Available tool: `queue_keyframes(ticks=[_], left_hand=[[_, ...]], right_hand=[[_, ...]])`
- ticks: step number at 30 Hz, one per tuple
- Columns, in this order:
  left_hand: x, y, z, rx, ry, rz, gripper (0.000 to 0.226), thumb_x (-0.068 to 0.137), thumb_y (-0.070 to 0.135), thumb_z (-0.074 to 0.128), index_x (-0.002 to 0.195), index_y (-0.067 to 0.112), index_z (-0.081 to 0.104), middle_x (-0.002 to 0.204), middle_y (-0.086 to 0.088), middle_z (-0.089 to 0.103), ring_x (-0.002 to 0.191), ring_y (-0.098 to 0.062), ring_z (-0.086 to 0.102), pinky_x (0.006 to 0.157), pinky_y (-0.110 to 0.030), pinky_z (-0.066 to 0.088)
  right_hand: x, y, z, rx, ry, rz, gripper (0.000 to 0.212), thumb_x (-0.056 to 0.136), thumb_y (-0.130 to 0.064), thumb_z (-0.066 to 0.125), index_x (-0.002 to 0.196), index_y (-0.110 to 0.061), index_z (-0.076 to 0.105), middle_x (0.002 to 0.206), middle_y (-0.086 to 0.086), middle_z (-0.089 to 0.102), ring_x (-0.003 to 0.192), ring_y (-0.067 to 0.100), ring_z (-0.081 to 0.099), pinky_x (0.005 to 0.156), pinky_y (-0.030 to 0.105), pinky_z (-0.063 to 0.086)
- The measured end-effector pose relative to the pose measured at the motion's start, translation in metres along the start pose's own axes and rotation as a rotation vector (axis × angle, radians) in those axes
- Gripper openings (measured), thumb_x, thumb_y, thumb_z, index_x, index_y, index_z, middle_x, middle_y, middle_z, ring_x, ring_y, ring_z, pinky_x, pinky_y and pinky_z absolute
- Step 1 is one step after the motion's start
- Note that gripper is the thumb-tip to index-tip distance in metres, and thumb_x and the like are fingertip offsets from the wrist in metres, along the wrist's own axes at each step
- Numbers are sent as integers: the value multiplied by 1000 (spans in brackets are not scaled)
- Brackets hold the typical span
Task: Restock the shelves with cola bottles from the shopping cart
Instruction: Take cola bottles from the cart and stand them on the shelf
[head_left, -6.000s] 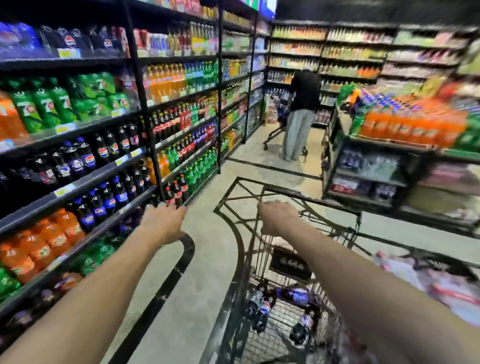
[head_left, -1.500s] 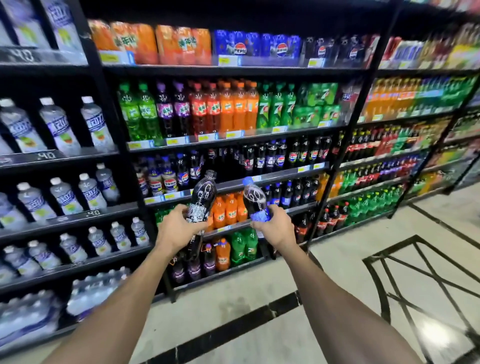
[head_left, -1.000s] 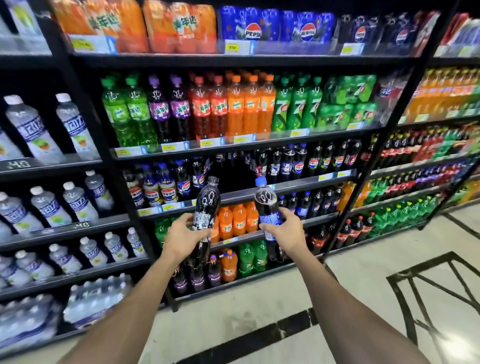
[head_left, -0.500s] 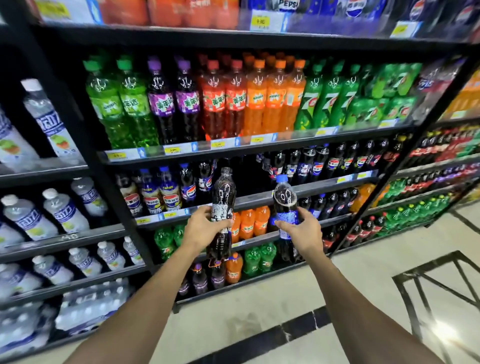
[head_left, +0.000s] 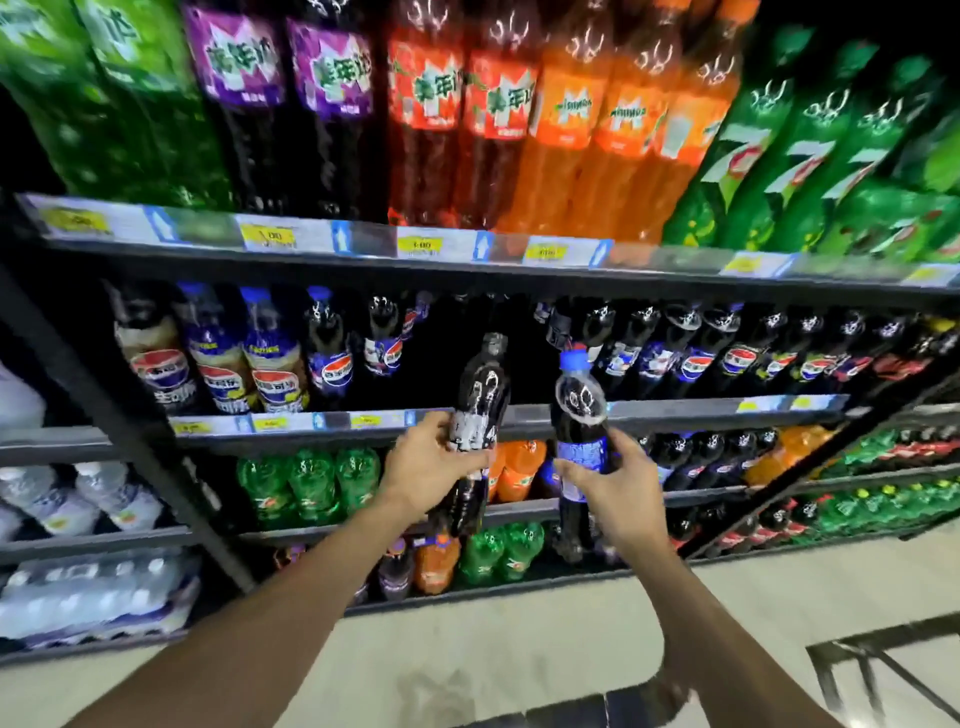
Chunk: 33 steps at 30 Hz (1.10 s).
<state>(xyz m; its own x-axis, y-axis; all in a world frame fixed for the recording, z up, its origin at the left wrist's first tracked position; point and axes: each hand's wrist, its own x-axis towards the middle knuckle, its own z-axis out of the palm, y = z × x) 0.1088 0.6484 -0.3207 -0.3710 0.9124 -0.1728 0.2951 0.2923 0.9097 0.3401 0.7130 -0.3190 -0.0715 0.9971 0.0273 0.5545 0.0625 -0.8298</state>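
My left hand (head_left: 434, 470) grips a dark cola bottle with a black cap and a black-and-white label (head_left: 480, 395). My right hand (head_left: 615, 486) grips a second cola bottle with a blue cap and blue label (head_left: 577, 410). Both bottles stand upright just in front of the cola shelf (head_left: 675, 408). Behind them a dark gap (head_left: 498, 317) opens between the rows of cola bottles (head_left: 737, 358) on that shelf. The shopping cart is out of view.
Large green, purple, red and orange soda bottles (head_left: 566, 119) fill the shelf above. Small green and orange bottles (head_left: 311, 483) stand on the shelves below. Water bottles (head_left: 98, 499) are stacked at the left. A black upright post (head_left: 119, 415) divides the bays. Pale floor (head_left: 467, 654) lies beneath.
The view has closed in on the shelves. Both hands have carried their bottles up and forward, closer to the cola shelf's gap.
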Motion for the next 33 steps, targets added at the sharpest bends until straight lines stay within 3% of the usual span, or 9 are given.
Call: queue_keyframes(ticks=[2, 4, 7, 13, 15, 18, 21, 29, 33], left_hand=[[26, -1, 15, -29, 31, 8, 69, 51, 66, 85, 106, 29, 65, 101, 14, 73, 96, -10, 69, 90, -37, 55], [45, 3, 25, -106, 52, -17, 50, 62, 46, 91, 100, 23, 67, 99, 7, 75, 88, -10, 70, 81, -27, 56], [73, 9, 33, -199, 57, -63, 25, 75, 23, 89, 90, 19, 69, 90, 0, 75, 71, -5, 67, 63, -15, 50], [125, 23, 27, -217, 105, -91, 24, 73, 29, 89, 80, 19, 69, 71, 6, 72, 57, -4, 68, 48, -16, 48], [143, 30, 23, -191, 144, -63, 35, 67, 38, 90, 89, 19, 71, 79, 5, 74, 69, -11, 71, 54, -18, 49], [170, 34, 17, -102, 224, -6, 85, 53, 52, 89, 125, 14, 65, 109, -1, 73, 98, -18, 69, 88, -31, 56], [190, 34, 13, -77, 273, 25, 102, 42, 53, 85, 132, 13, 60, 115, -2, 71, 105, -21, 68, 98, -38, 54], [227, -11, 28, -227, 349, 146, 82, 46, 51, 89, 117, 25, 59, 108, 6, 75, 100, -13, 72, 93, -44, 58], [244, -15, 38, -269, 362, 274, 65, 69, 23, 92, 122, 26, 53, 115, 3, 71, 105, -8, 69, 95, -34, 57]], right_hand=[[23, 2, 3, 33, -17, -38, 39, 70, -34, 89, 104, -27, 70, 94, -9, 74, 86, 12, 70, 84, 38, 57], [44, 1, 9, 70, -24, -67, 34, 71, -30, 91, 98, -32, 70, 87, -11, 76, 82, 11, 72, 82, 37, 58], [73, 4, 26, 112, -51, -53, 40, 57, -51, 87, 89, -33, 70, 79, -13, 77, 81, 14, 74, 86, 43, 59], [123, -20, 59, 145, -52, -56, 52, 49, -63, 79, 82, -23, 75, 74, -10, 76, 79, 20, 73, 84, 46, 59], [140, -33, 69, 162, -15, -44, 53, 50, -63, 79, 81, -20, 75, 74, -7, 75, 79, 21, 72, 83, 44, 58], [166, -52, 81, 213, 20, 16, 48, 57, -53, 86, 75, -12, 70, 68, -5, 69, 69, 21, 66, 66, 34, 52], [190, -67, 93, 243, 64, 38, 46, 54, -52, 88, 67, -15, 64, 64, -7, 61, 64, 22, 58, 60, 31, 42], [222, -51, 125, 276, 104, -144, 37, 72, -34, 89, 94, -23, 62, 94, -4, 74, 91, 22, 72, 89, 45, 58], [229, -20, 147, 343, 94, -232, 47, 71, -40, 84, 113, -30, 64, 105, -8, 75, 100, 14, 73, 94, 47, 58]])
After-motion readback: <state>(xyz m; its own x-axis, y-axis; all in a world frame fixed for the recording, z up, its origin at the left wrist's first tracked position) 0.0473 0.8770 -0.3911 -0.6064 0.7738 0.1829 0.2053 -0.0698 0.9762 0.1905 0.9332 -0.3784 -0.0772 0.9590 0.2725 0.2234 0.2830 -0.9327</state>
